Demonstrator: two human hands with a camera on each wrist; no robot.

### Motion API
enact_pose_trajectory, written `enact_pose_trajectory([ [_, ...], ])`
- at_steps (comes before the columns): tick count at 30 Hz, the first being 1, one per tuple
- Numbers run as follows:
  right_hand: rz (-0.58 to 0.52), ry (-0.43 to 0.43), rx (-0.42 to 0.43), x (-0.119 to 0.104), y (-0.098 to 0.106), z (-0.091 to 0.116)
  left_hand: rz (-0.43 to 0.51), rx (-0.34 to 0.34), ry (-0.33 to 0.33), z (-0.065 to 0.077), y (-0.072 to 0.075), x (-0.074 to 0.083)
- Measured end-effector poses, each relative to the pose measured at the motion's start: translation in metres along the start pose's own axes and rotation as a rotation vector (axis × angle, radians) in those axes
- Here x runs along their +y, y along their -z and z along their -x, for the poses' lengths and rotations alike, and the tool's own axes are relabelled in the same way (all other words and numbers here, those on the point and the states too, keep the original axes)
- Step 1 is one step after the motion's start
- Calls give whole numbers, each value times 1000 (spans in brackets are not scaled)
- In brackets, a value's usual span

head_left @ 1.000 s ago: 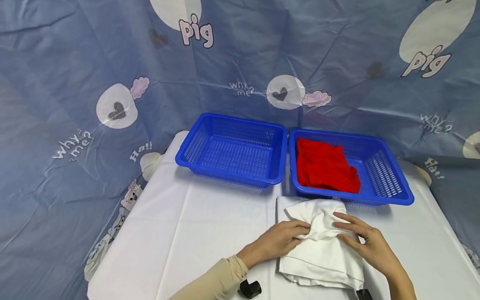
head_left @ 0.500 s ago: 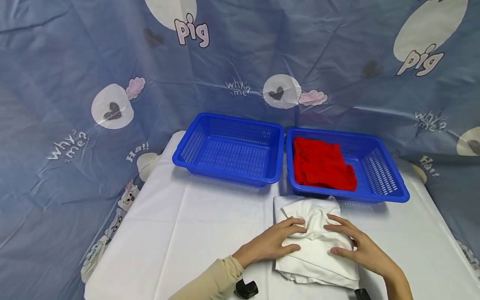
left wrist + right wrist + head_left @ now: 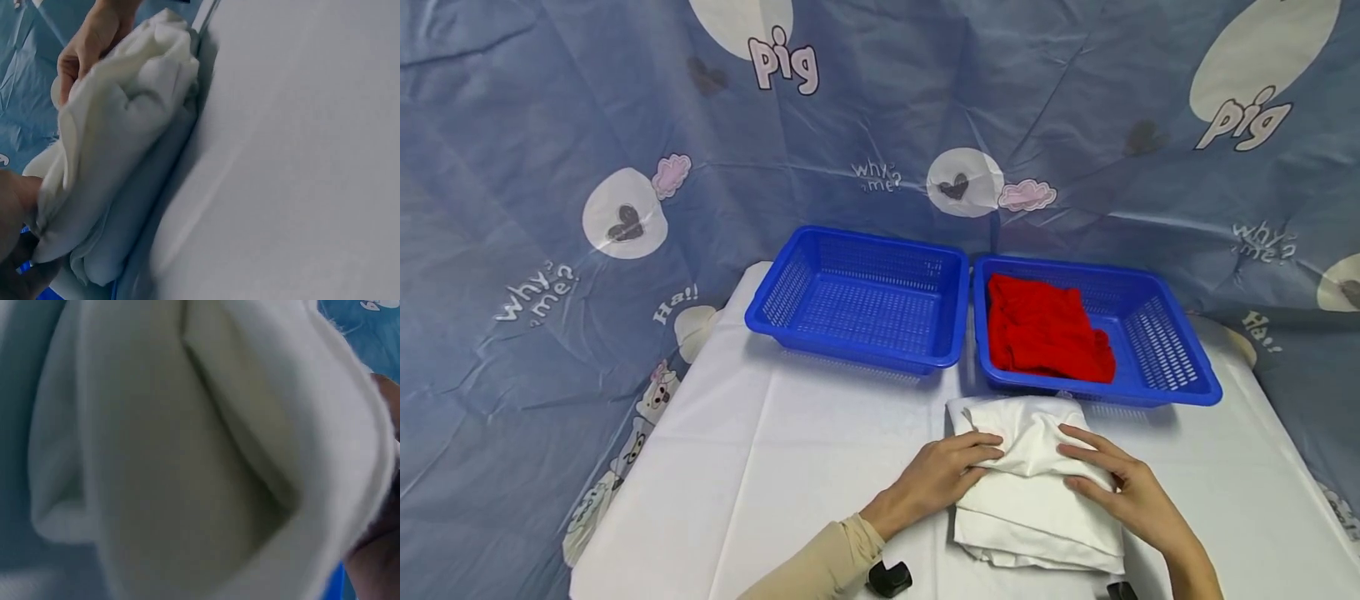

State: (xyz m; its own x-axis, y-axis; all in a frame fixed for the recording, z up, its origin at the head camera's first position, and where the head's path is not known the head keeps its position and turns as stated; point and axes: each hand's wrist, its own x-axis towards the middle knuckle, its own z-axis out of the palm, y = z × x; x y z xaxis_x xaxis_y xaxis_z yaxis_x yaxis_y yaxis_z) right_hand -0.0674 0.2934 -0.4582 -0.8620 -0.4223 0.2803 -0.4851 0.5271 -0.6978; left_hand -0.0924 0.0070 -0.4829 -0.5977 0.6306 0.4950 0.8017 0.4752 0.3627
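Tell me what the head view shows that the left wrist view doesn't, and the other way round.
Head view only: the whole left basket, the right basket with the red cloth in it, and the beige sleeve.

Left wrist view only: a close side-on look at the white cloth, its bunched upper part over flatter layers.

Both: that white cloth, the left grip and right grip touching it, the white table and the blue backdrop. Blue slivers low in the left wrist view are probably a basket.

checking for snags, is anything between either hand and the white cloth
Nothing visible stands in the way: in the head view, the left hand and right hand both touch the white cloth directly.
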Motion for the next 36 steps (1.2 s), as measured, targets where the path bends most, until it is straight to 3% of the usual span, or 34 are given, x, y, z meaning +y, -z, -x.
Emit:
enact_pose_trajectory([
  [7, -60, 81, 70, -14, 6, -5, 74, 97, 26, -7, 13, -2],
  [11, -81, 108, 94, -32, 9, -15, 62, 135, 18, -13, 26, -5],
  [17, -87, 113, 119, -54, 9, -28, 34, 160, -14, -19, 44, -11],
  [23, -91, 130, 124, -66, 6, -35, 15, 162, -46, -16, 58, -14],
  [36, -49, 245, 168, -92, 8, -55, -18, 234, -119, -23, 99, -16],
])
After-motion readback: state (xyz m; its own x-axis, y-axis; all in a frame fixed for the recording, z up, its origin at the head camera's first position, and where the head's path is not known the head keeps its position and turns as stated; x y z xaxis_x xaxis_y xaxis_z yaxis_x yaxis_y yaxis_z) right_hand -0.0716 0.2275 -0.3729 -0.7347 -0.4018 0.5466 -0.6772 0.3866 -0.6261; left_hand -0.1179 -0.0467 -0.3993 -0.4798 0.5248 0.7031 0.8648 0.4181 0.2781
